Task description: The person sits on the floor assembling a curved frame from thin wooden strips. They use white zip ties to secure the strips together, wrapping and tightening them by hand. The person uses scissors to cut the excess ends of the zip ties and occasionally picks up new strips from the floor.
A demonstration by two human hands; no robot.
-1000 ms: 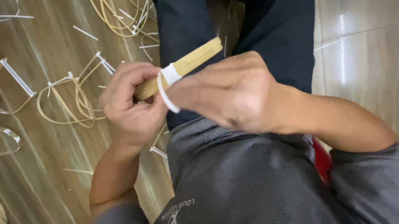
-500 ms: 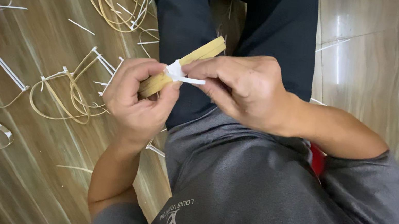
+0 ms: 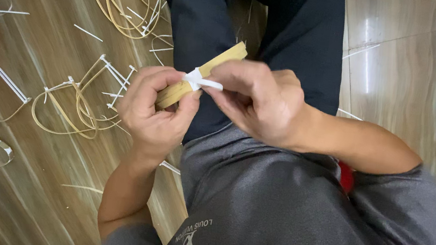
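Bamboo strips (image 3: 202, 75), mid-frame, clamped in the left hand (image 3: 154, 113); right hand (image 3: 258, 102) pinches the white tie (image 3: 201, 82), binding underway, needing tightening.

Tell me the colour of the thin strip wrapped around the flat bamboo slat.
White strip on the tan slat; clearest in the head view.

A pale tan bundle of strips (image 3: 202, 75) is gripped in the left hand (image 3: 154, 111), and a white band (image 3: 198, 80) wrapped round it is pinched by the right hand (image 3: 258, 102). Behind the hands, dark navy trousers (image 3: 265, 27) are seen; below them, a grey shirt (image 3: 283, 223). Left of the left hand, yellowish loops (image 3: 70, 104) with white ties are spread on a brown wood-grain floor (image 3: 24, 169).
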